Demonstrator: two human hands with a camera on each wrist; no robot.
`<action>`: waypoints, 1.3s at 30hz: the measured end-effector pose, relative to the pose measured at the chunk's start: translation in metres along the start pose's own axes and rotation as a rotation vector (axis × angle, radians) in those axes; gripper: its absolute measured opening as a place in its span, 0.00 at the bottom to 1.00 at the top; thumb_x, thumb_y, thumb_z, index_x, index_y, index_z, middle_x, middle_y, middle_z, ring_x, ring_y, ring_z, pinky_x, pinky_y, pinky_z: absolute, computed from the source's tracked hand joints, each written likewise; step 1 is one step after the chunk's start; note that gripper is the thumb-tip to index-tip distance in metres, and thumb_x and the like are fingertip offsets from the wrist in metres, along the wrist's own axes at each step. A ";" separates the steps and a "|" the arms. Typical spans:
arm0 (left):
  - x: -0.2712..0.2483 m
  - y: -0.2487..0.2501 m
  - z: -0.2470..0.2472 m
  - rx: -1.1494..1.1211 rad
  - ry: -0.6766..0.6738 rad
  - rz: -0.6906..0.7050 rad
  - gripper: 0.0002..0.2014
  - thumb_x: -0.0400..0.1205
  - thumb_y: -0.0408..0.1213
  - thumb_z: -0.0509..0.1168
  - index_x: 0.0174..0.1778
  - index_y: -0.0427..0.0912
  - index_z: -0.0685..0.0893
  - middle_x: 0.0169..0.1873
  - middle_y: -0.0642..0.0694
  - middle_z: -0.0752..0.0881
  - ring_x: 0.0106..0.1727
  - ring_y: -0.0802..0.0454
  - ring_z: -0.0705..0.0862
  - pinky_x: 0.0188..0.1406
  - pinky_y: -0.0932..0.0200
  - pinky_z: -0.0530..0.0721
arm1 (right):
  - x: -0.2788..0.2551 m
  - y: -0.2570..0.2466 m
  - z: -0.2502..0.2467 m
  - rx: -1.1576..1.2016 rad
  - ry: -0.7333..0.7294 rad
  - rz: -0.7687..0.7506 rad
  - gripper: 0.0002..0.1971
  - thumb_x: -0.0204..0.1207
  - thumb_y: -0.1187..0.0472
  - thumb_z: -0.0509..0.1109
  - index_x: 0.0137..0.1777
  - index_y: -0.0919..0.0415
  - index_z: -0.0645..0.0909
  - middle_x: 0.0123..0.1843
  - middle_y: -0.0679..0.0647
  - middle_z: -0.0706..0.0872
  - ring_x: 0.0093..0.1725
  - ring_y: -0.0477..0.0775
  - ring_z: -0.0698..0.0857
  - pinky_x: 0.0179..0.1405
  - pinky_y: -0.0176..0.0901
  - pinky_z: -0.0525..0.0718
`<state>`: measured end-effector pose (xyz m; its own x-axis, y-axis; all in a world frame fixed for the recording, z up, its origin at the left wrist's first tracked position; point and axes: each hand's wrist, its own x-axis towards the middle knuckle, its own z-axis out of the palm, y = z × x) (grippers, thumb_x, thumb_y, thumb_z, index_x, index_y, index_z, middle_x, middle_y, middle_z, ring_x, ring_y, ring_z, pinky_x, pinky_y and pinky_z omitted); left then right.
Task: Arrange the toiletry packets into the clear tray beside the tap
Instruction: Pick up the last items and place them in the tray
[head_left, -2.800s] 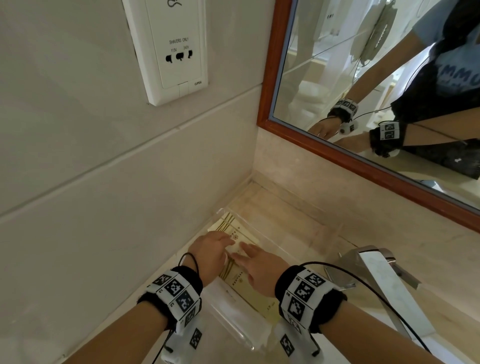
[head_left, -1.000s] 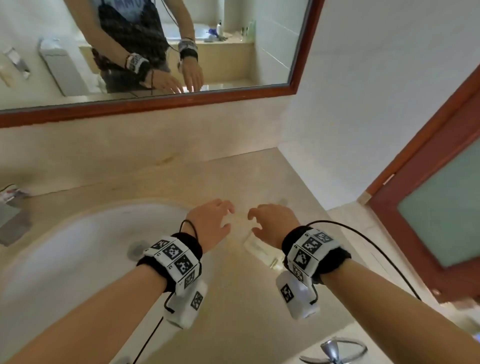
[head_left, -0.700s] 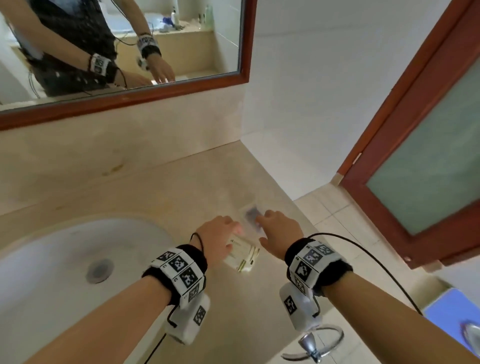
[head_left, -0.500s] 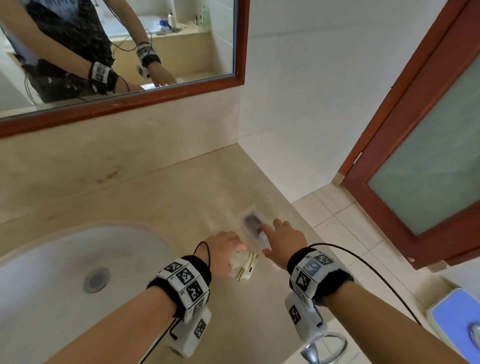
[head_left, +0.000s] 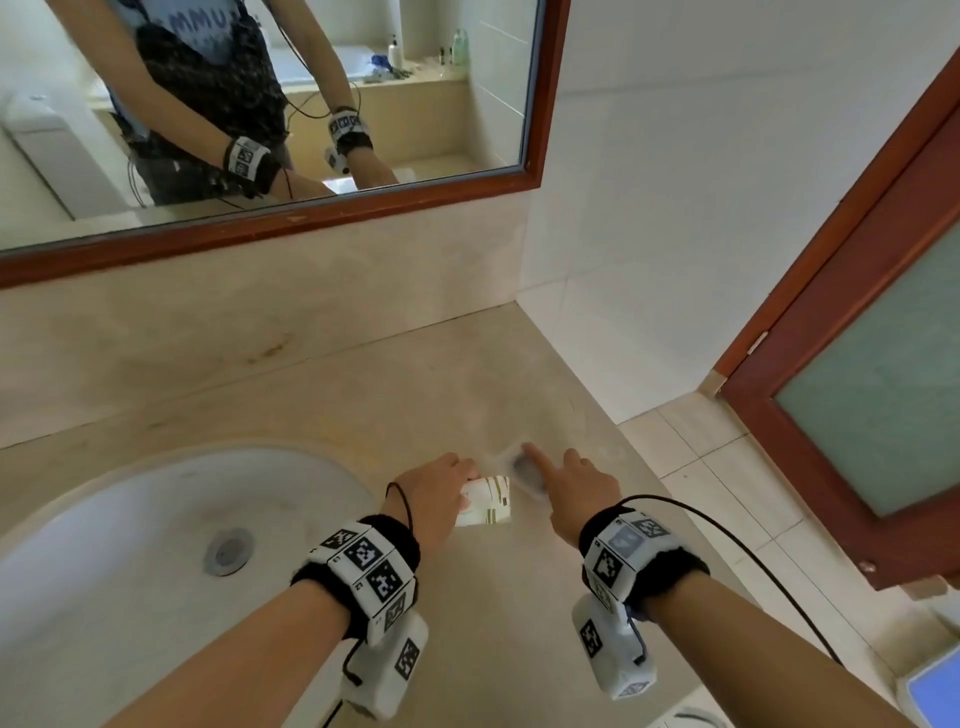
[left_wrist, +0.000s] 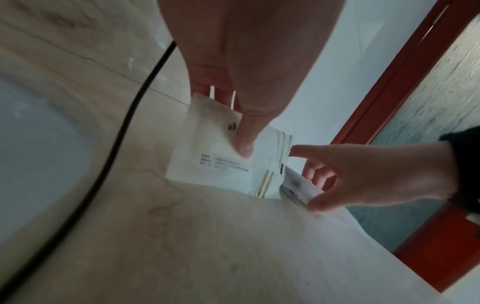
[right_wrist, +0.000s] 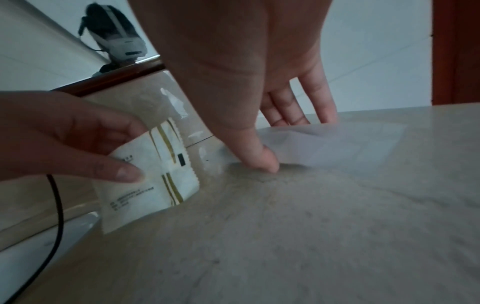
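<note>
Two toiletry packets are in view. The first, a white packet (left_wrist: 221, 162) with gold stripes, small black print and a zigzag-cut edge, is pinched between the thumb and fingers of the left hand (head_left: 439, 491) and held just above the table (head_left: 498, 582), tilted, one corner low to the surface. The second, a translucent clear packet (right_wrist: 335, 142) with a dark patch showing through in the head view, lies flat on the table just right of the first. The right hand (head_left: 569, 488) is on it: the thumb tip presses at its near edge while the straighter fingers reach over its far side, the index finger stretched forward. Whether that edge has left the surface cannot be told.

The table is a beige, marble-like stone counter with faint veining and a dull sheen, its right end open to a tiled floor (head_left: 727, 483). One oval white basin (head_left: 130, 545) with a round metal drain is sunk into it at the left. A stone splashback rises behind, topped by a mirror (head_left: 270, 104) in a red-brown wooden frame. White wall tiles fill the corner, and one wooden door (head_left: 872, 374) with a frosted glass panel stands at the right. Each wrist carries a black band with printed square markers and a cable.
</note>
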<state>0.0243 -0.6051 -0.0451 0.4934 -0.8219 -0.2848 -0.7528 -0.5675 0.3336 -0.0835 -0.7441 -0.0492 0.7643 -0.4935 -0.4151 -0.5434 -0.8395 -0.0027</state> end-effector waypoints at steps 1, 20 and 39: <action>-0.003 -0.005 -0.004 -0.019 0.028 -0.007 0.12 0.83 0.32 0.58 0.62 0.42 0.75 0.59 0.43 0.80 0.56 0.43 0.82 0.55 0.50 0.81 | 0.000 -0.003 -0.003 -0.008 -0.002 -0.009 0.45 0.75 0.70 0.67 0.83 0.42 0.45 0.67 0.60 0.73 0.62 0.60 0.79 0.49 0.47 0.80; -0.169 -0.135 -0.058 -0.162 0.463 -0.496 0.13 0.83 0.33 0.58 0.64 0.43 0.77 0.61 0.43 0.81 0.59 0.43 0.82 0.56 0.52 0.82 | -0.024 -0.207 -0.057 -0.088 0.234 -0.572 0.45 0.75 0.73 0.63 0.83 0.40 0.44 0.67 0.60 0.72 0.61 0.61 0.79 0.38 0.45 0.75; -0.424 -0.271 -0.052 -0.271 0.764 -1.029 0.15 0.83 0.33 0.60 0.66 0.41 0.77 0.64 0.44 0.82 0.63 0.45 0.80 0.63 0.52 0.78 | -0.123 -0.494 -0.041 -0.218 0.294 -1.172 0.43 0.76 0.72 0.64 0.82 0.45 0.45 0.69 0.60 0.72 0.60 0.62 0.80 0.42 0.46 0.78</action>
<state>0.0420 -0.1057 0.0321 0.9746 0.2214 0.0326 0.1813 -0.8664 0.4653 0.1050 -0.2778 0.0408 0.8159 0.5766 -0.0434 0.5731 -0.8163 -0.0724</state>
